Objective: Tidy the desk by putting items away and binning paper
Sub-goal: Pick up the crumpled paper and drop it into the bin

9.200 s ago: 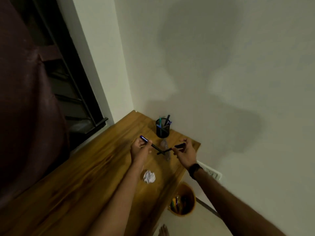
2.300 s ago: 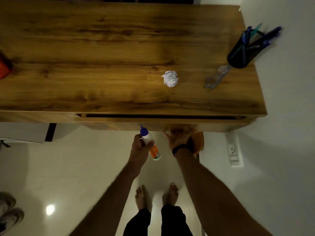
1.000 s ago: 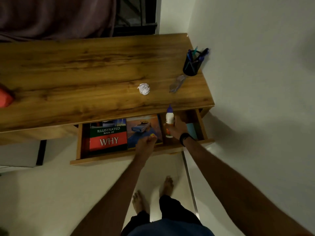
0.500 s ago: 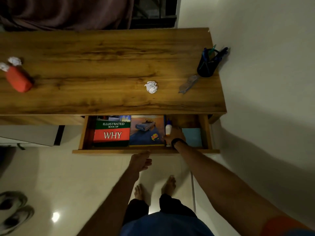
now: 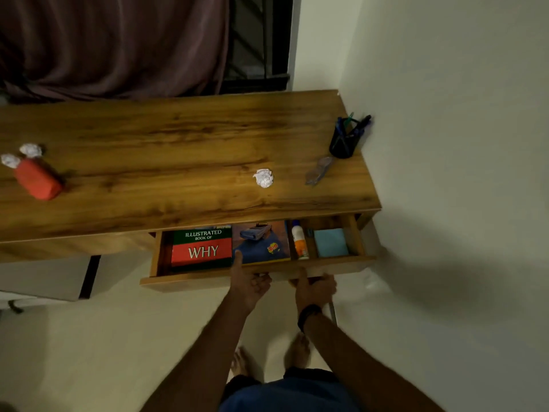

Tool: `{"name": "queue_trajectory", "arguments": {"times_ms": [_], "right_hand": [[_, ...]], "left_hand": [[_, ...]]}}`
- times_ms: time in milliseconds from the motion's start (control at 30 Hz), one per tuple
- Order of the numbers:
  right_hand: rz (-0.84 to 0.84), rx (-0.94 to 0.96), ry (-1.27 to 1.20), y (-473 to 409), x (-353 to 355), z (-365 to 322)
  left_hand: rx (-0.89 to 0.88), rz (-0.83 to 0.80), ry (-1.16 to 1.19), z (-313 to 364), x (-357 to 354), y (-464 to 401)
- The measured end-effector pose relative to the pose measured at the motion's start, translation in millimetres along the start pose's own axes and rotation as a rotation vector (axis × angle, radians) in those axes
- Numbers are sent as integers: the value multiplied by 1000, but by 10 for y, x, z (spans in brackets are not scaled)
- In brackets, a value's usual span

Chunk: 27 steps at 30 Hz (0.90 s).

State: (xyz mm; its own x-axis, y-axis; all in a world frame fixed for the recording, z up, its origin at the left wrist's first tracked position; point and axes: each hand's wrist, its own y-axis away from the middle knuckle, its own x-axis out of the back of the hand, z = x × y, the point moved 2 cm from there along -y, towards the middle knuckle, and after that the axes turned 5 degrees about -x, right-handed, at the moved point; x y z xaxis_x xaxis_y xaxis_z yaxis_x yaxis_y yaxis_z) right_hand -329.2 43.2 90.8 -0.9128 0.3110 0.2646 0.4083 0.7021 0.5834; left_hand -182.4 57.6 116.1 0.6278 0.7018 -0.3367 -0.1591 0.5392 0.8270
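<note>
Glue bottle (image 5: 299,241): released since a moment ago, now lying in open drawer (image 5: 225,280); left hand (image 5: 249,281) and right hand (image 5: 315,288): fingers curled on drawer front, empty; paper ball (image 5: 263,177) still on bench (image 5: 166,150); binning outstanding.

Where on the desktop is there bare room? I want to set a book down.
The widest bare stretch of desk lies between the red pouch and the central paper ball, back to the curtain. It is crowded at the right, around the pen cup and clear wrapper.
</note>
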Motion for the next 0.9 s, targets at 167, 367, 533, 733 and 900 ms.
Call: {"name": "queue_trajectory", "arguments": {"times_ms": [167,367,533,733,900], "right_hand": [[-432,-342,-224,56,-510,-216],[-439,-349,-388,-59,-760,-593],[-481,-406,-401,-135,-882,-950],[-599,-394,-466,-277,-1145,-1274],[-658,-403,-289,-341,-1388,-1185]], "left_hand": [[-87,-88,98,298,163,-54],[-111,-129,158,490,61,-140],[-121,-66,184,794,40,-402],[-204,2,116,1301,-94,-532],[-114,113,-111,1480,-155,-536]]}}
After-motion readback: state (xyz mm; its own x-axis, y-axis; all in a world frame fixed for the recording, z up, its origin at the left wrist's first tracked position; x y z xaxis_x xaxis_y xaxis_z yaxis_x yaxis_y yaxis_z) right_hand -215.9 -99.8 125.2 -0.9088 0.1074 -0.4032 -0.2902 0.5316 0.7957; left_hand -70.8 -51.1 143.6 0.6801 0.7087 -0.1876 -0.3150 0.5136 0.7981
